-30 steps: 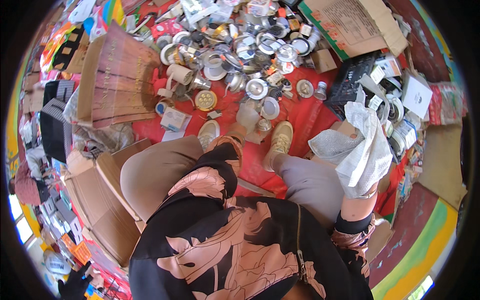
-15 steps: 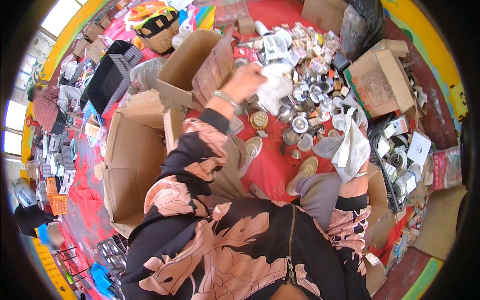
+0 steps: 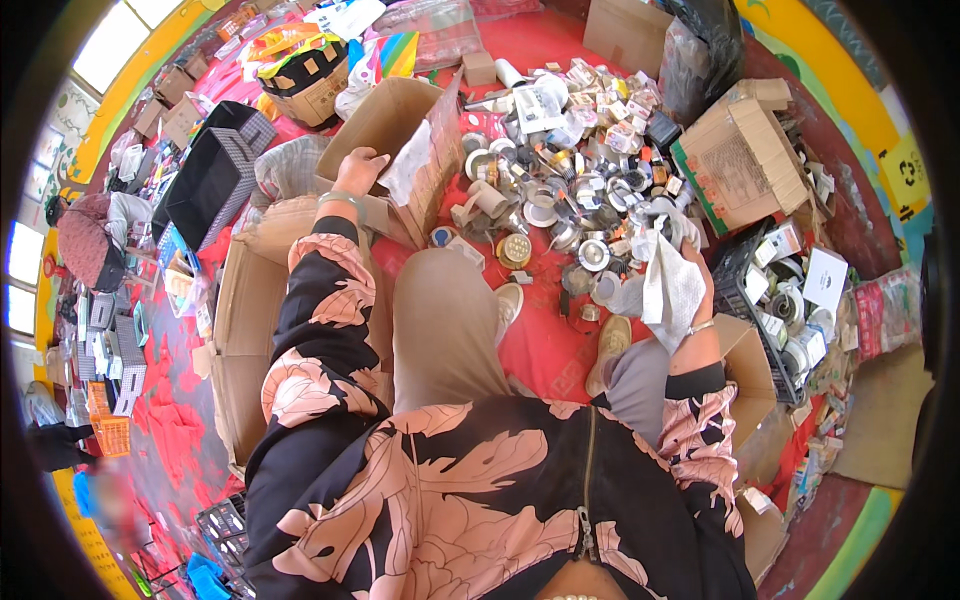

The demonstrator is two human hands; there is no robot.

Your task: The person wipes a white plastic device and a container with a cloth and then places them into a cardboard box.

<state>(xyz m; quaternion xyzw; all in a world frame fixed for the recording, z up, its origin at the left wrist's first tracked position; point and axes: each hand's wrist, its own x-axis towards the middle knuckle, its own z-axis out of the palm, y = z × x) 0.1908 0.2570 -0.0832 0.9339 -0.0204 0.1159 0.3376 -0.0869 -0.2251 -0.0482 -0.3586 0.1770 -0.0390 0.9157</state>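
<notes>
Over the open cardboard box (image 3: 435,205) at the upper left, my left hand (image 3: 358,172) has its fingers curled together. A crumpled thin white wrapper (image 3: 408,163) trails from the fingertips against the box's flap. My right hand (image 3: 697,280) is closed on a whitish, soft wrapping sheet (image 3: 672,285), which hangs down and partly covers the fingers. Beyond and between the hands spreads a heap of round lamp fittings (image 3: 540,208) and small boxes on the red floor cover. A round gold-coloured fitting (image 3: 514,251) lies near my left knee.
Another open cardboard box (image 3: 245,330) stands at my left. To the right are a printed carton (image 3: 745,165) and a black crate (image 3: 755,290) filled with fittings. A black plastic bag (image 3: 705,60) stands behind. Another person (image 3: 90,240) sits at the far left.
My left hand has swung left from above the heap to the cardboard box, carrying the white wrapper. My right hand, still gripping the wrapping sheet, has shifted slightly. My left knee now shows in front.
</notes>
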